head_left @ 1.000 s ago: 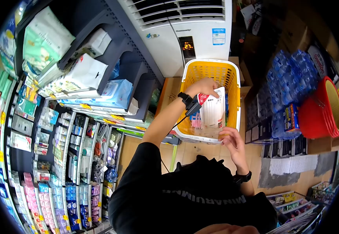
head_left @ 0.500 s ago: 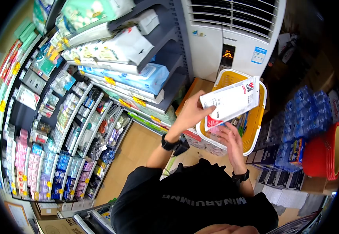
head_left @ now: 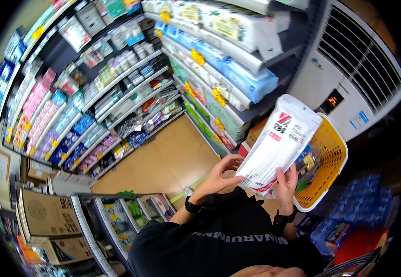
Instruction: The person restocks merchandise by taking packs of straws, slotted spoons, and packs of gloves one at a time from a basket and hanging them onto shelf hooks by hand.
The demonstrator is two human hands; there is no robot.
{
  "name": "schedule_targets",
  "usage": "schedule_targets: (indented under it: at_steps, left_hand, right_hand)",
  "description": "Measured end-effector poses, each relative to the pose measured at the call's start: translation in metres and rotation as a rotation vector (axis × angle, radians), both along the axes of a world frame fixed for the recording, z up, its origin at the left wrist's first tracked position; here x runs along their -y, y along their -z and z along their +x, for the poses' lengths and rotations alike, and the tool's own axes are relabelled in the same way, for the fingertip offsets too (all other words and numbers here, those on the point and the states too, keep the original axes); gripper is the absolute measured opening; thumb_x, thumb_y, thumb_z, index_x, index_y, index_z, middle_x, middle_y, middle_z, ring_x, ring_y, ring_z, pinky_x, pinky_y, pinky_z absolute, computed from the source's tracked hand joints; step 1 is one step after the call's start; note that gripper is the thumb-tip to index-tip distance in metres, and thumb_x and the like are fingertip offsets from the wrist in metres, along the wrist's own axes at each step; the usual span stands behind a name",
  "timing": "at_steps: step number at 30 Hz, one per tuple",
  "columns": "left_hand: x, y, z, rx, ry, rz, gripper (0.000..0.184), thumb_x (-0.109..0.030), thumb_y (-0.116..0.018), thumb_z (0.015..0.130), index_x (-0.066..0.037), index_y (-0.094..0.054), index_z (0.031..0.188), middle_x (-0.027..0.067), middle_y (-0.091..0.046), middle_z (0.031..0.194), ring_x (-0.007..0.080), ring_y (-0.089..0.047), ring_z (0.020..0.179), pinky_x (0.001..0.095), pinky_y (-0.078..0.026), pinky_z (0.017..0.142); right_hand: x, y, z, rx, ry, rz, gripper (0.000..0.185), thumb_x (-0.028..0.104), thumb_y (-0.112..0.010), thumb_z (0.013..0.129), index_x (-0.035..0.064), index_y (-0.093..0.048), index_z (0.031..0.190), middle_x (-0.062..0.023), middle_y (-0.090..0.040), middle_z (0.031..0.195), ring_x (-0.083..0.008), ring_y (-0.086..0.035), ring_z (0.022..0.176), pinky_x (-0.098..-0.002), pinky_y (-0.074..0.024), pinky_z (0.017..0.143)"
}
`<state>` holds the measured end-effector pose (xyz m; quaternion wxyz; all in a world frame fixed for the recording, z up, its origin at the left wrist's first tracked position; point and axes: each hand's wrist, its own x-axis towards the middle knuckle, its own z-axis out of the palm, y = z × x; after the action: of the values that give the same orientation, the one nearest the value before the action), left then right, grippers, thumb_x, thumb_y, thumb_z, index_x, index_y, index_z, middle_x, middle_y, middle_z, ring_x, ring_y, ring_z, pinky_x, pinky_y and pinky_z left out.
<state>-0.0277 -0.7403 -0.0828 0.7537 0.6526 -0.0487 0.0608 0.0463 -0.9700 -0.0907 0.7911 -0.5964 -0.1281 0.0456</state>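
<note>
From where I stand, the white packet point(head_left: 281, 138) is pinched at its lower end: the left hand point(head_left: 219, 177) has its fingers on one edge, the right hand point(head_left: 286, 187) its thumb on the front. Its long upper part rises unsupported beyond the fingers, so I'd say a loose pinch on that slick-looking wrapper could let it tip or slide to the floor point(head_left: 163, 159). Slim white lengths seem to show through it. Just past the right fingers, the yellow basket point(head_left: 325, 185) holds several packaged goods point(head_left: 307, 164), too jumbled to name.
</note>
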Motion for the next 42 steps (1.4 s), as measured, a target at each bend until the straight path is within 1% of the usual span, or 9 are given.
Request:
schedule_targets:
  at_steps: [1,3,4,8,12,19,23,29,42]
  left_hand:
    - [-0.009,0.008,-0.007,0.001,-0.037,-0.009,0.039,-0.015,-0.074,0.092,0.000,-0.058,0.124,0.0061,-0.060,0.116,0.0133,-0.058,0.108,0.0297,-0.047,0.095]
    - [-0.028,0.022,-0.023,0.017,-0.169,-0.258,0.034,-0.011,-0.066,0.096,0.000,-0.057,0.128,0.0058,-0.061,0.116,0.0118,-0.058,0.104,0.0291,-0.048,0.093]
    - [-0.036,0.022,-0.031,0.039,-0.230,-0.258,0.028,-0.009,-0.060,0.100,0.001,-0.058,0.126,0.0048,-0.063,0.112,0.0096,-0.058,0.099,0.0273,-0.048,0.087]
    - [-0.068,0.018,-0.061,0.041,-0.492,-0.232,0.021,-0.011,-0.060,0.101,0.002,-0.063,0.117,0.0017,-0.066,0.098,0.0072,-0.058,0.087,0.0246,-0.047,0.077]
    - [-0.102,0.023,-0.101,-0.016,-0.707,-0.183,0.017,-0.011,-0.062,0.100,0.001,-0.067,0.111,0.0001,-0.068,0.093,0.0062,-0.059,0.084,0.0239,-0.048,0.077]
    - [-0.163,0.010,-0.169,-0.016,-0.971,-0.252,0.018,-0.009,-0.062,0.100,0.002,-0.067,0.113,0.0033,-0.071,0.098,0.0064,-0.063,0.090,0.0236,-0.050,0.080]
    - [-0.205,0.016,-0.199,0.004,-1.075,-0.216,0.018,-0.008,-0.064,0.099,0.002,-0.067,0.112,0.0033,-0.071,0.094,0.0062,-0.063,0.085,0.0235,-0.050,0.079]
    - [-0.276,0.020,-0.238,-0.012,-1.097,-0.199,0.018,-0.009,-0.064,0.099,0.002,-0.068,0.113,0.0039,-0.071,0.092,0.0070,-0.063,0.083,0.0240,-0.051,0.076]
    - [-0.333,0.020,-0.264,-0.012,-0.940,-0.235,0.022,-0.008,-0.062,0.100,0.003,-0.065,0.119,0.0070,-0.072,0.099,0.0107,-0.065,0.087,0.0269,-0.053,0.080]
  right_hand:
    - [-0.010,-0.001,0.001,-0.013,-0.068,-0.005,0.050,0.002,-0.058,0.098,-0.0061,-0.041,0.145,-0.0131,-0.060,0.129,-0.0164,-0.056,0.117,-0.0308,-0.0411,0.102]
    - [-0.033,-0.009,0.003,-0.003,-0.193,-0.021,0.048,0.003,-0.060,0.098,-0.0059,-0.043,0.142,-0.0125,-0.062,0.127,-0.0151,-0.058,0.114,-0.0297,-0.0432,0.100]
    - [-0.044,-0.013,0.002,-0.033,-0.284,-0.052,0.047,0.004,-0.060,0.098,-0.0058,-0.044,0.141,-0.0123,-0.062,0.126,-0.0148,-0.059,0.112,-0.0296,-0.0441,0.099]
    - [-0.104,-0.022,-0.004,-0.086,-0.504,-0.097,0.043,0.006,-0.061,0.099,-0.0056,-0.047,0.137,-0.0119,-0.063,0.125,-0.0147,-0.060,0.112,-0.0297,-0.0450,0.098]
    - [-0.164,-0.023,-0.010,-0.077,-0.706,-0.131,0.044,0.007,-0.061,0.099,-0.0066,-0.047,0.138,-0.0118,-0.062,0.127,-0.0154,-0.058,0.115,-0.0297,-0.0433,0.101]
    - [-0.278,-0.021,-0.046,-0.013,-0.926,-0.156,0.041,0.006,-0.060,0.098,-0.0069,-0.048,0.136,-0.0140,-0.061,0.129,-0.0169,-0.058,0.117,-0.0319,-0.0420,0.103]
    - [-0.335,-0.023,-0.071,0.008,-0.958,-0.137,0.037,0.002,-0.062,0.096,-0.0066,-0.050,0.130,-0.0133,-0.061,0.124,-0.0167,-0.057,0.115,-0.0317,-0.0418,0.103]
    - [-0.414,-0.023,-0.112,0.066,-0.862,-0.092,0.055,-0.003,-0.065,0.090,-0.0067,-0.040,0.139,-0.0166,-0.056,0.128,-0.0201,-0.054,0.120,-0.0341,-0.0414,0.106]
    - [-0.453,-0.031,-0.143,0.114,-0.739,-0.161,0.066,-0.008,-0.067,0.087,-0.0038,-0.034,0.143,-0.0170,-0.049,0.133,-0.0209,-0.052,0.121,-0.0343,-0.0430,0.106]
